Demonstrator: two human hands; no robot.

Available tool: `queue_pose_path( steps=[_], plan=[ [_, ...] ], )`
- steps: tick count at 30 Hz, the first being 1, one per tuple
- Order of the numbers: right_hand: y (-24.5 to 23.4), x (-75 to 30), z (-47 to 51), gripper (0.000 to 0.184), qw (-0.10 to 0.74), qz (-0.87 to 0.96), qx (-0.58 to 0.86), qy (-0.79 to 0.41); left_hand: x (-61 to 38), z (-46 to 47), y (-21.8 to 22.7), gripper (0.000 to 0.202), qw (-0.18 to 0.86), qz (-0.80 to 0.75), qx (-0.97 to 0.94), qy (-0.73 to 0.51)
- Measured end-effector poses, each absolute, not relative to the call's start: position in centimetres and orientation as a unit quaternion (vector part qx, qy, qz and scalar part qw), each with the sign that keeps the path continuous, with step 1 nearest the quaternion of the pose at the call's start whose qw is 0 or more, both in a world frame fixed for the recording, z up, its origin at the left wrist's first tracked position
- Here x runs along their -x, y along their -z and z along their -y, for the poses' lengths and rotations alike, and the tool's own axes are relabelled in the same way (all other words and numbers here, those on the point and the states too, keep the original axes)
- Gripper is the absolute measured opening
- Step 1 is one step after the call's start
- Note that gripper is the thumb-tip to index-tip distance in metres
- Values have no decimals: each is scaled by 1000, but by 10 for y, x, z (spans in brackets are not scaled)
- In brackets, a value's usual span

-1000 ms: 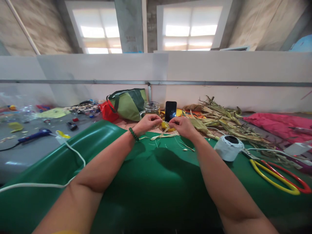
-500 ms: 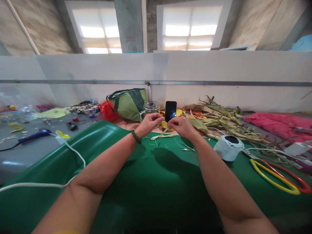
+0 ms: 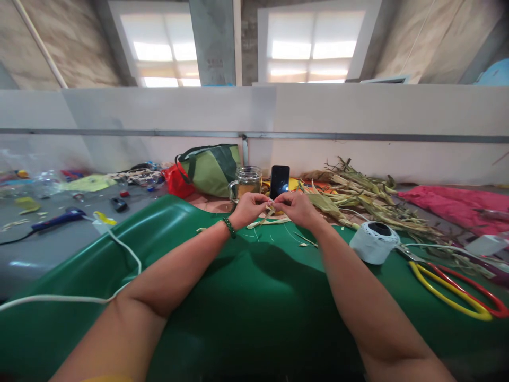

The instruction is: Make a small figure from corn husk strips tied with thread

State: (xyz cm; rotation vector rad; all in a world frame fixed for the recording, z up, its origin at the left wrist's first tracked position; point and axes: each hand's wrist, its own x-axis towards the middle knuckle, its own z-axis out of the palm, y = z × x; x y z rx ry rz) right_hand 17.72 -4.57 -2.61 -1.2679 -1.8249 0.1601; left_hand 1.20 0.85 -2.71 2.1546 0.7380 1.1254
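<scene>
My left hand [image 3: 251, 208], with a dark green bead bracelet [image 3: 229, 227] at its wrist, is closed in a pinch. Opposite it, my right hand [image 3: 296, 207] pinches too, and the fingertips of both meet. A small pale strip of corn husk [image 3: 270, 212] shows between and just below the fingers; its finer details are too small to make out. Under the hands, husk scraps [image 3: 264, 223] and thin white thread ends lie on the green mat [image 3: 270, 307]. Just beyond my fingers stands a dark phone [image 3: 280, 180], upright, beside a glass mug [image 3: 248, 181] of amber liquid.
Right of my hands are a pile of dried corn husks [image 3: 350, 193], a white thread spool [image 3: 374, 244] and scissors with red and yellow handles [image 3: 449, 289]. A green bag [image 3: 212, 168] leans at the back. A blue glue gun [image 3: 59, 220] and white cable [image 3: 51, 298] lie left.
My left hand has moved right, closing the gap, so its fingertips now meet those of my right hand. The mug shows more fully behind it. My right hand has hardly moved.
</scene>
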Motion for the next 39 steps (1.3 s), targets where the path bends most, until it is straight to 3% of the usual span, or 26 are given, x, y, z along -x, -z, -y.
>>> queue_pose_path(
  steps=[11,22,31,35,39],
  plan=[
    [23,-178,47,17,450,725,520,-36,-9,-6,22,14,184,-272,-843,-425],
    [25,-177,46,21,470,725,499,-62,-9,-4,18,18,269,-243,-836,-411],
    [27,-177,46,18,422,742,520,-14,-9,-3,17,16,291,-264,-831,-393],
    [26,-177,44,16,424,736,526,-24,-8,0,14,7,251,-257,-804,-474],
    [27,-178,43,15,429,734,526,-17,-7,3,13,13,171,-223,-819,-500]
  ],
)
